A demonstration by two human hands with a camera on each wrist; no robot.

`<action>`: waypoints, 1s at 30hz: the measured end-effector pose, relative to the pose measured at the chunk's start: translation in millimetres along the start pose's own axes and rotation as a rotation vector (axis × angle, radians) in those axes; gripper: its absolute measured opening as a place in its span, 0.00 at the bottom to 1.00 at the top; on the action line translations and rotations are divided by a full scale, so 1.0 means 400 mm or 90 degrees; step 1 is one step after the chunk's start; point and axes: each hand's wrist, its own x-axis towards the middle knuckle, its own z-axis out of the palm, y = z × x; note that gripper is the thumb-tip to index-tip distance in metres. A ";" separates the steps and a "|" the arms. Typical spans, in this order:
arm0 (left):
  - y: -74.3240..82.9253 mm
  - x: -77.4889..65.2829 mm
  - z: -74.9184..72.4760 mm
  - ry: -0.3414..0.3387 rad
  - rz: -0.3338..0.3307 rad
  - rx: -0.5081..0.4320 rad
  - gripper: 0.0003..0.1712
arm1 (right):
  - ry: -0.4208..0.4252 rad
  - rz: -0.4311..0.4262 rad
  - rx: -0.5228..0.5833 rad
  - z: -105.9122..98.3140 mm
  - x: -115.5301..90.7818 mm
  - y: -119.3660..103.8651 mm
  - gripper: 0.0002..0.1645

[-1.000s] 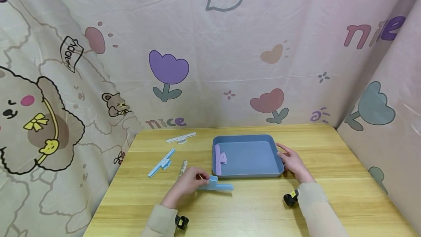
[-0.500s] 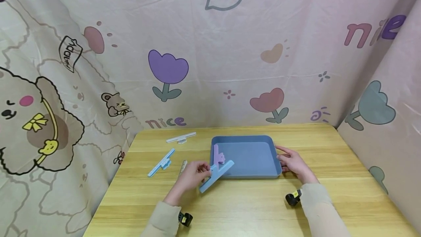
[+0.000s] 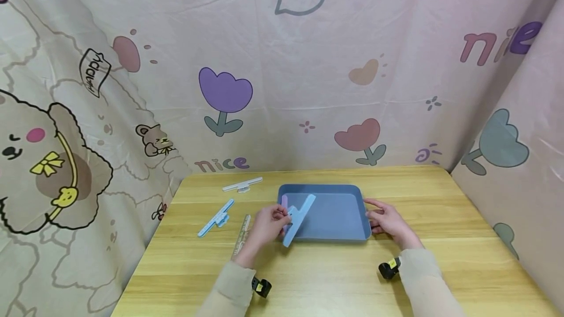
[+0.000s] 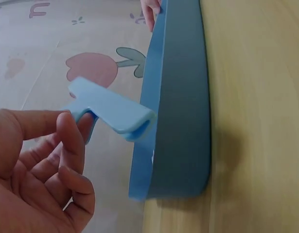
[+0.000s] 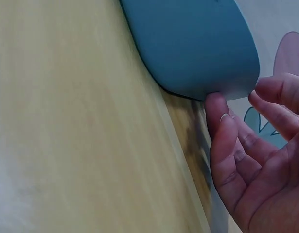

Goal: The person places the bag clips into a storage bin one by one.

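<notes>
My left hand (image 3: 266,224) pinches a light blue bag clip (image 3: 304,213) by its handle, between thumb and fingers. The clip slants over the left part of a blue-grey rectangular tray (image 3: 343,214). In the left wrist view the clip's long bar (image 4: 110,107) is up by the rim of the tray wall (image 4: 185,97). A purple clip (image 3: 284,201) lies along the tray's left side, mostly hidden behind my left hand and the blue clip. My right hand (image 3: 391,220) has its fingertips against the tray's right end wall (image 5: 202,53), fingers slightly bent.
Left of the tray, a white clip (image 3: 243,185) lies at the back of the wooden table (image 3: 335,283). Nearer are a blue-and-white clip (image 3: 216,218) and a pale ruler-marked clip (image 3: 241,237), partly covered by my left arm. Printed curtains surround the table's back and sides.
My left hand has lifted the blue clip from in front of the tray to over its left part, turning it from level to slanted. The tray has slid left, with my right hand following.
</notes>
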 end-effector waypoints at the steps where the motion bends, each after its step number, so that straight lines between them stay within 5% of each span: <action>1: 0.003 0.002 0.004 0.002 -0.002 -0.008 0.05 | -0.003 0.001 0.001 0.002 -0.003 0.000 0.35; 11: 0.016 0.052 0.050 0.015 -0.072 -0.120 0.07 | -0.036 -0.014 0.027 0.021 -0.014 0.008 0.36; 17: 0.015 0.075 0.082 0.030 -0.078 -0.180 0.11 | -0.038 -0.017 0.023 0.029 -0.013 0.010 0.36; 30: 0.010 0.101 0.168 0.016 -0.101 -0.166 0.20 | -0.027 -0.014 0.025 0.031 -0.010 0.011 0.39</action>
